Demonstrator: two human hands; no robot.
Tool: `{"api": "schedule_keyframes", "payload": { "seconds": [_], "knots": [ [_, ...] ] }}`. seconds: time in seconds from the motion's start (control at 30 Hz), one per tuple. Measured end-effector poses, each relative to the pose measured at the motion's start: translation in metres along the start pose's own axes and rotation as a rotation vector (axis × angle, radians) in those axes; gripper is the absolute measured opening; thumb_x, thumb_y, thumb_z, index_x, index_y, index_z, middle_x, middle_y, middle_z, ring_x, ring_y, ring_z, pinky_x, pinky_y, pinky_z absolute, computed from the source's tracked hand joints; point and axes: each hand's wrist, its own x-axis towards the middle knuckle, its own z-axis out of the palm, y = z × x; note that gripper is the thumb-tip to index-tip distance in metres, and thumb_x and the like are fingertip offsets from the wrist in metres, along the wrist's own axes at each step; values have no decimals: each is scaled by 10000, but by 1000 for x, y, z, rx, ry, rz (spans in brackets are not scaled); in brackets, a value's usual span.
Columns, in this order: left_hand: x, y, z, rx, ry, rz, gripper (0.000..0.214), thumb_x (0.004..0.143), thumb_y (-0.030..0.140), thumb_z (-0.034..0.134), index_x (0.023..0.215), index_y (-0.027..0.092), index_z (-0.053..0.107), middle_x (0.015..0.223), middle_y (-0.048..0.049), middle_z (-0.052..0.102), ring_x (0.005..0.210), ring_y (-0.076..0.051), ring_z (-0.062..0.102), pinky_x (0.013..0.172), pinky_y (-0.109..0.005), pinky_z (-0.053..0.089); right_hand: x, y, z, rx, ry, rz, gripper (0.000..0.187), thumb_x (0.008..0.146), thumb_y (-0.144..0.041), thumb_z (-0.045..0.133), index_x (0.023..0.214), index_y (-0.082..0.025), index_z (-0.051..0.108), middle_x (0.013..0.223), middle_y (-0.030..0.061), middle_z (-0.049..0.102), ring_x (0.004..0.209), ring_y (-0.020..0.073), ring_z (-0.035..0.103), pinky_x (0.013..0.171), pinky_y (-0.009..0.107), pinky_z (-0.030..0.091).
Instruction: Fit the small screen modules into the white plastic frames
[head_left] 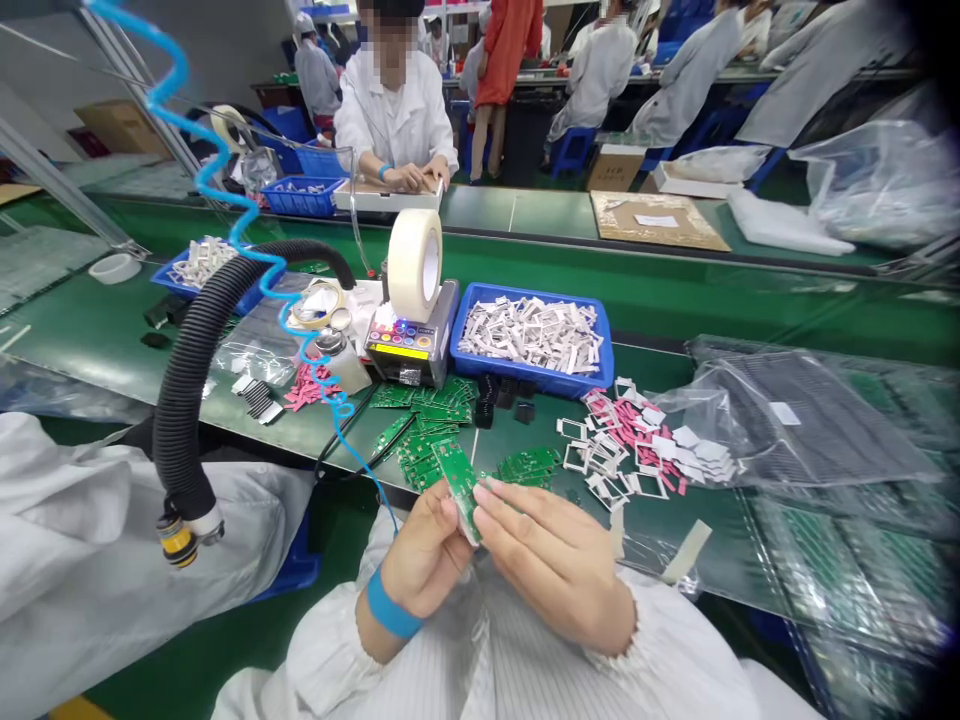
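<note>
Close to my body, a green circuit board (459, 482) is held tilted between my two hands. My left hand (429, 548), with a blue band at the wrist, pinches the board's lower left edge. From the other side, my right hand (551, 550) has its fingers pressed together along the board's right edge; its thumb is hidden. Just beyond my hands, green boards (424, 455) lie in a loose pile, with a few more boards (529, 465) to the right. White frames (600, 460) and pink strips (626, 425) are scattered beyond my right hand.
A tape dispenser (409, 345) carries a large tape roll (415, 265). Beside it sits a blue bin (532, 382) of white frames. A black hose (180, 380) and coiled blue cord (217, 160) hang at left. Plastic-wrapped sheets (810, 420) lie right. A co-worker (397, 110) sits opposite.
</note>
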Motion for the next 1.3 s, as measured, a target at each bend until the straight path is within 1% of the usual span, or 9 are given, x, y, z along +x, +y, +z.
{"api": "schedule_keyframes", "payload": {
  "seconds": [0.1, 0.27, 0.4, 0.67, 0.83, 1.03, 1.17, 1.23, 1.3],
  "knots": [
    [-1, 2, 2, 51, -7, 41, 322, 603, 372, 786, 853, 185, 708, 769, -3, 698, 670, -95, 599, 680, -208, 458, -3, -1, 11, 25, -14, 3, 213, 853, -136, 515, 1032, -133, 630, 1048, 74, 704, 1060, 209, 623, 839, 362, 552],
    [-4, 3, -1, 113, -4, 70, 375, 576, 392, 797, 873, 183, 699, 766, -17, 698, 728, -144, 632, 755, -271, 472, -4, 6, 10, 96, -47, -14, 227, 863, -118, 506, 1057, -137, 623, 1078, 66, 696, 1056, 190, 616, 842, 354, 540],
    [-4, 4, -2, 129, 31, 77, 382, 568, 407, 798, 856, 176, 698, 732, -11, 696, 709, -135, 635, 686, -235, 472, -7, 7, 7, 128, -52, -37, 240, 846, -87, 530, 1068, -98, 620, 1097, 81, 687, 1041, 203, 604, 805, 361, 543],
    [-1, 2, -5, 176, -14, 46, 406, 554, 458, 789, 836, 179, 700, 669, -2, 680, 623, -129, 617, 660, -255, 470, -4, 9, -1, 148, -31, -45, 211, 868, -81, 502, 1018, -94, 649, 1054, 78, 702, 976, 190, 612, 766, 333, 534],
    [1, -2, -6, 175, 4, 47, 369, 534, 445, 802, 760, 175, 694, 591, 20, 643, 531, -86, 553, 558, -211, 431, -4, 12, 1, 167, -28, 12, 228, 894, -98, 457, 1034, -93, 636, 1046, 79, 703, 947, 181, 611, 734, 313, 536],
    [1, -1, -5, 163, 55, 92, 380, 538, 440, 802, 810, 192, 706, 652, 2, 681, 653, -146, 627, 693, -277, 481, -8, 7, 6, 144, -13, 58, 230, 875, -85, 479, 1051, -115, 624, 1041, 74, 705, 908, 176, 611, 707, 311, 543],
    [2, 2, -3, 143, 62, 56, 404, 528, 438, 806, 837, 191, 723, 690, -8, 700, 686, -138, 637, 669, -237, 482, -6, 6, 10, 188, -3, 51, 236, 872, -80, 487, 1068, -113, 614, 1019, 75, 706, 980, 181, 587, 773, 313, 542],
    [2, 1, -3, 132, 80, 56, 377, 546, 419, 804, 834, 188, 726, 700, -6, 701, 658, -114, 624, 627, -206, 473, -3, 8, 11, 254, -29, 81, 217, 879, -108, 489, 1052, -130, 618, 1002, 71, 703, 998, 186, 576, 801, 324, 536],
    [4, 0, -2, 133, 100, 62, 300, 581, 375, 797, 806, 190, 725, 656, 10, 682, 607, -95, 602, 603, -194, 467, 1, 12, 11, 332, -100, 182, 168, 882, -198, 520, 1004, -165, 631, 1030, 74, 684, 999, 195, 573, 818, 350, 527]
  ]
}}
